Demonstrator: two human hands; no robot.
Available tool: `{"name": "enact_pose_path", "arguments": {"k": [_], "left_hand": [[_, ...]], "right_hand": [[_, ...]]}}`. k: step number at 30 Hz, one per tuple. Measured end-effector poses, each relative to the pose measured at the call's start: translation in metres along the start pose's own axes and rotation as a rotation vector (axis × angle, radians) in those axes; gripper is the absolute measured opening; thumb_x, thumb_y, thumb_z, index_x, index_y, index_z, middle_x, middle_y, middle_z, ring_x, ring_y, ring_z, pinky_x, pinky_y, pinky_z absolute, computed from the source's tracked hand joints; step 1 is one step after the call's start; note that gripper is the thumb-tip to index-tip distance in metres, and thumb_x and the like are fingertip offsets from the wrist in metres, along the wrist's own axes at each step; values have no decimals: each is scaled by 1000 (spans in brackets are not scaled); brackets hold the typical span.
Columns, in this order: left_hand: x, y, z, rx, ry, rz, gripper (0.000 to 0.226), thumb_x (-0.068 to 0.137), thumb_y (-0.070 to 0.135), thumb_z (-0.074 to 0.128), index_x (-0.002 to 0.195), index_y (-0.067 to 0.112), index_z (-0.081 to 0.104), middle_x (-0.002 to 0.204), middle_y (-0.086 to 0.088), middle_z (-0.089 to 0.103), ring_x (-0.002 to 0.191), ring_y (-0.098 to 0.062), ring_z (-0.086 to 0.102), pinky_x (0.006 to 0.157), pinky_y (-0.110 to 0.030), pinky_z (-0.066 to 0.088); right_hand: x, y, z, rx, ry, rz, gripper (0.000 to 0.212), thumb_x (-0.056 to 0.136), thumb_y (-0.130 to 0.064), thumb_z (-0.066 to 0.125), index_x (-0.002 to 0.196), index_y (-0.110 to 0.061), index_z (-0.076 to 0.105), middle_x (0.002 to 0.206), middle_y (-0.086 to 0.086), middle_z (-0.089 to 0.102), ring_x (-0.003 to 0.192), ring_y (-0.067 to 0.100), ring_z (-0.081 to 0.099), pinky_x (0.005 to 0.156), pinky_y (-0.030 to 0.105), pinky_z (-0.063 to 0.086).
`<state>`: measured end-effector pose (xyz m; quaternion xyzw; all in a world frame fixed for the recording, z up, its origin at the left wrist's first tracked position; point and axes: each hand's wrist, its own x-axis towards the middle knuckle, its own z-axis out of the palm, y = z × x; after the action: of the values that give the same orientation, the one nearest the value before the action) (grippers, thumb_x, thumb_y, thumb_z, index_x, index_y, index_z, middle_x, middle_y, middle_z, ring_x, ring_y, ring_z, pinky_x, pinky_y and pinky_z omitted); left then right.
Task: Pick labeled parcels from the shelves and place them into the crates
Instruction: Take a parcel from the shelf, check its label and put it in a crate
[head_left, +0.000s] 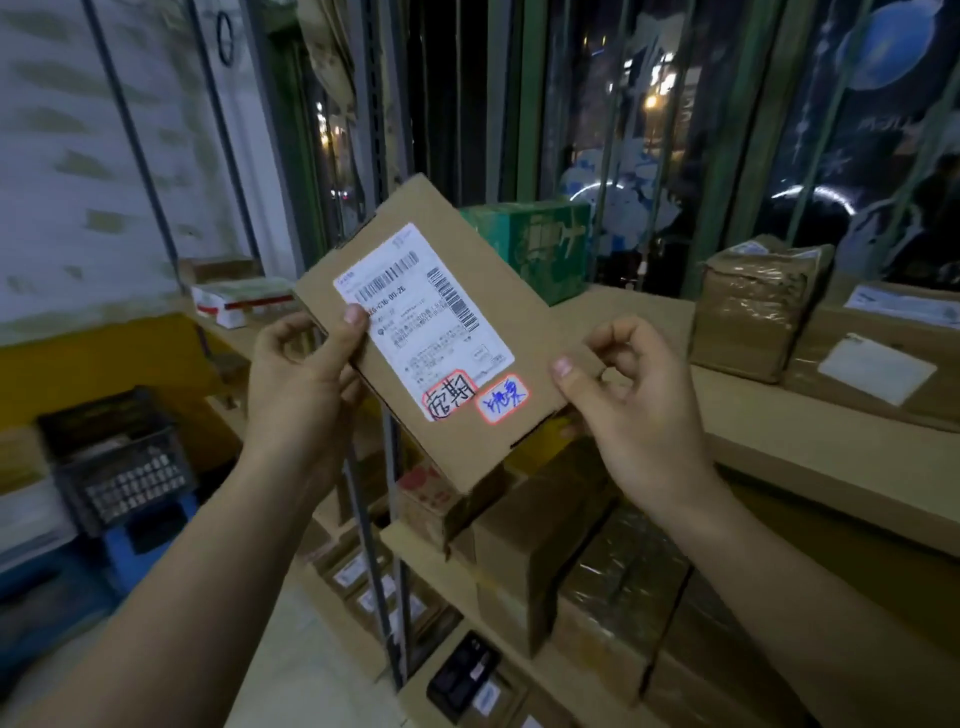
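Two bare hands hold one flat brown cardboard parcel (519, 338) up in the air in front of the shelving, tilted, clear of every shelf and well above the floor. The left hand (301, 374) pinches its left edge, thumb pressed on the white printed shipping label (423, 317), fingers behind. The right hand (639, 405) pinches the lower right corner between thumb and curled fingers.

By my count the parcel's face carries one label and two small red-bordered handwritten stickers (451, 393).

It looks to me like the checking step: the parcel is off the shelf and its label is being read, with placing not yet done. Next, I'd guess, comes a turn to the left and down toward the one black plastic lattice crate (119, 462) I can see, low and well apart from the parcel.

On the pale wooden upper shelf (779, 431) I count one green printed carton (530, 244) and one tape-wrapped brown box (753, 306); the boxes below are too crowded to count.
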<state>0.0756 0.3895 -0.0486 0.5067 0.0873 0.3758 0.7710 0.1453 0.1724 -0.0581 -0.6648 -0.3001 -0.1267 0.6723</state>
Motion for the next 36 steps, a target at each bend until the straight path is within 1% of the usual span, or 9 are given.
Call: {"name": "enact_pose_path", "arguments": {"k": [4, 6, 11, 14, 17, 22, 25, 30, 36], "left_hand": [[8, 8, -22, 121, -59, 72, 21, 92, 15, 71, 107, 15, 57, 112, -16, 74, 105, -39, 69, 96, -53, 51], [15, 14, -36, 201, -97, 106, 18, 92, 12, 70, 105, 17, 60, 117, -18, 71, 105, -32, 67, 94, -50, 51], [40, 40, -84, 347, -116, 165, 25, 94, 9, 67, 116, 16, 57, 111, -8, 75, 97, -20, 75, 69, -33, 61], [61, 58, -127, 389, -68, 200, 24, 95, 11, 66, 116, 17, 57, 111, -5, 76, 102, -22, 74, 70, -32, 62], [84, 78, -176, 392, -21, 214, 20, 98, 10, 61, 117, 14, 58, 108, -4, 76, 97, -20, 75, 66, -26, 60], [125, 113, -267, 422, 105, 208, 18, 101, 12, 59, 118, 16, 59, 105, -3, 77, 97, -27, 74, 78, -41, 63], [143, 132, -319, 433, 163, 226, 17, 100, 10, 58, 117, 15, 59, 102, 0, 78, 95, -21, 75, 72, -34, 62], [171, 151, -397, 487, 292, 269, 18, 99, 9, 59, 117, 13, 58, 99, 4, 78, 91, -15, 76, 69, -30, 62], [220, 148, -475, 506, 424, 247, 15, 99, 10, 60, 113, 16, 59, 100, 3, 77, 95, -15, 75, 68, -26, 60]], "right_hand": [[-6, 14, 23, 12, -62, 43, 21, 95, -18, 67, 95, -14, 47, 95, -7, 75, 88, 11, 76, 55, 24, 57], [-3, 17, 40, -1, -74, 56, 22, 95, -20, 68, 92, -18, 46, 97, -4, 76, 89, 11, 76, 54, 23, 56], [13, 22, 99, -8, -136, 85, 21, 94, -22, 69, 94, -22, 48, 100, -3, 76, 91, 8, 75, 56, 24, 58], [22, 27, 152, 29, -212, 107, 21, 94, -18, 69, 93, -21, 48, 95, -4, 78, 86, 8, 76, 54, 21, 56], [30, 30, 214, 9, -260, 108, 21, 94, -18, 70, 99, -16, 50, 93, -4, 78, 84, 7, 76, 55, 28, 60], [42, 25, 326, 89, -344, 105, 25, 92, -14, 72, 107, -15, 52, 88, -4, 78, 78, 9, 76, 53, 22, 56], [44, 23, 389, 129, -410, 99, 25, 92, -12, 71, 107, -16, 52, 83, -9, 78, 75, 9, 76, 51, 21, 56], [49, 35, 485, 174, -534, 115, 22, 94, -15, 69, 109, -23, 54, 93, -3, 79, 79, 11, 76, 55, 21, 56], [71, 70, 582, 194, -705, 106, 26, 98, -15, 62, 118, -30, 54, 103, -11, 76, 89, 6, 75, 61, 24, 60]]}}
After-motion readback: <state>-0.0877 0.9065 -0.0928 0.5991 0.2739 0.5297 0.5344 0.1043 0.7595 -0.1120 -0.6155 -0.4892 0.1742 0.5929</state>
